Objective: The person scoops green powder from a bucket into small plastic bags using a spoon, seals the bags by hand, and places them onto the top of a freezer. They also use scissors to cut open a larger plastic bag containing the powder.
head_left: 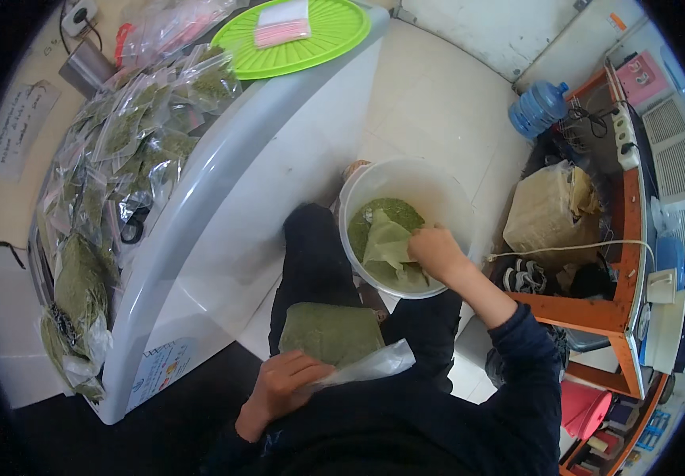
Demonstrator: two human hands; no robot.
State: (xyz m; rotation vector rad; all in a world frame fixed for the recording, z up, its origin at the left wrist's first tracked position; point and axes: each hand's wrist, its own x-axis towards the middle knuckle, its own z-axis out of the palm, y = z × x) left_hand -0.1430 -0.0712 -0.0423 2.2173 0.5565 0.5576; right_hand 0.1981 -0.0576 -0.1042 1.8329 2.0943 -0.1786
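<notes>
On my lap lies a clear plastic bag (332, 333) filled with green powder or crushed leaf. My left hand (292, 376) grips its gathered, unfilled end near my waist. My right hand (436, 253) reaches over the rim of a translucent white plastic bucket (455, 184) between my knees. Its fingers pinch the edge of a thin plastic bag or sheet (385, 241), crumpled and dusted green. That plastic rests on loose green crushed material (399, 209) at the bucket's bottom. The fingertips of my right hand are partly hidden.
Left stands a white chest freezer (295, 143) topped with several zip bags of green material (140, 125). A lime-green round lid (342, 30) carries pink-edged bags (283, 27). To the right are a blue water jug (538, 110), a cardboard box (545, 208) and an orange-framed table (580, 312).
</notes>
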